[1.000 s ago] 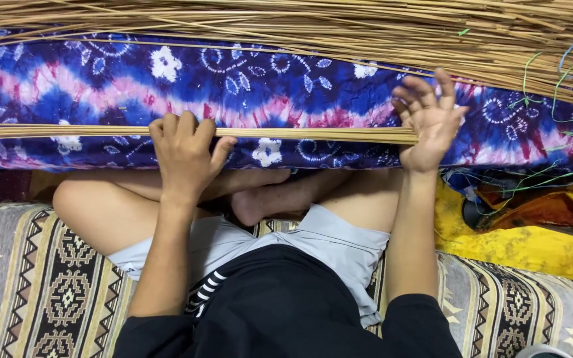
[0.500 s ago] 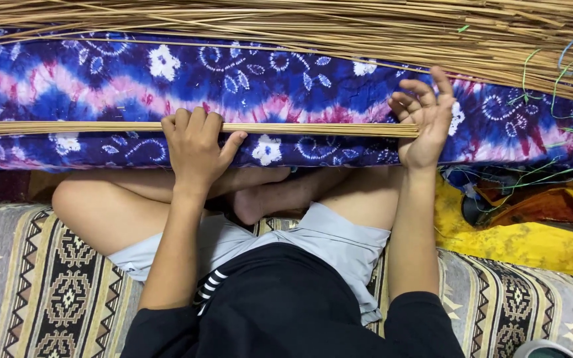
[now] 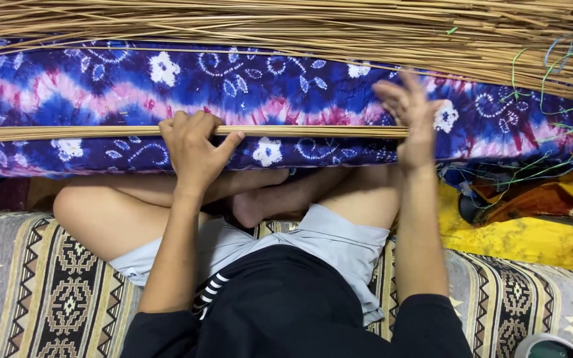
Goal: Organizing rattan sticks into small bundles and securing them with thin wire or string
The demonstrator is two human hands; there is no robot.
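I see a thin bundle of straw-coloured sticks (image 3: 87, 133) lying lengthwise across a blue and purple tie-dye cushion (image 3: 101, 86) in front of my crossed legs. I judge the sticks to be light, stiff along their length yet springy, and likely to snap if bent sharply; being smooth and loose, they would also slide apart unless pinched together. The best hold seems to be around the whole bundle near the middle, with a second hold at the end to keep it level.

My left hand (image 3: 193, 149) sits over the bundle near its middle, fingers curled over the far side and thumb stretched along the near side, so its grip is closed lightly around the sticks and presses them onto the cushion. My right hand (image 3: 411, 122) is at the bundle's right end, fingers spread and raised; it is blurred, and its grip looks released, the palm just touching the stick tips. A much larger heap of the same sticks (image 3: 300, 26) lies beyond the cushion.
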